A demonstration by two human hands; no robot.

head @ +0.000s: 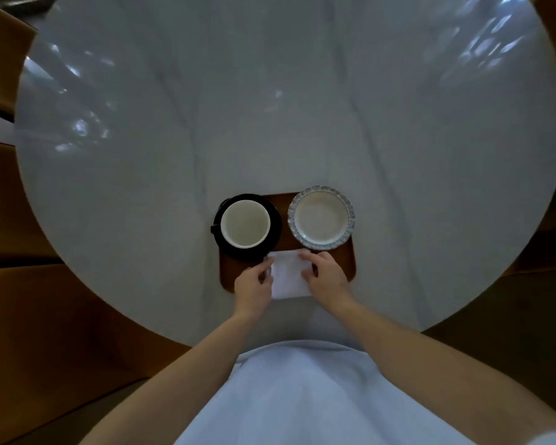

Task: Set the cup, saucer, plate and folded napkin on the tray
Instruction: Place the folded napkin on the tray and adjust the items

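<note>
1. My left hand (252,284) and right hand (326,277) bracket the folded napkin (290,277) at the tray's 6 o'clock edge. Fingers of both curl onto its side edges, pinching or pressing it; which one I can't tell w/ certainty from the head view.

2. The napkin lies on the brown tray (345,261), near edge hanging slightly over the tray rim toward me, far edge just short of the saucer and plate.

3. Cup (245,223), white inside, sits on the black saucer (275,231) at the tray's 10 o'clock; handle points to 9. The saucer overhangs the tray's left rim a bit.

4. Scalloped plate (321,218) sits at 2 o'clock, beside the saucer, rims near but apparently not touching.

5. Handling, my read: the napkin is light, soft & limp. It'll buckle or unfold if lifted from one corner, so take both side edges at once, or slide it flat w/ fingertips. Nothing to break there.

6. Cup, saucer & plate look glazed ceramic: stiff, smooth, chippable. Cup best taken by handle or around the body; saucer & plate by the rim, thumb on top.

7. Task looks nearly done: all 4 items on the tray, napkin probably just needs squaring up on the white round table (142,187).
</note>
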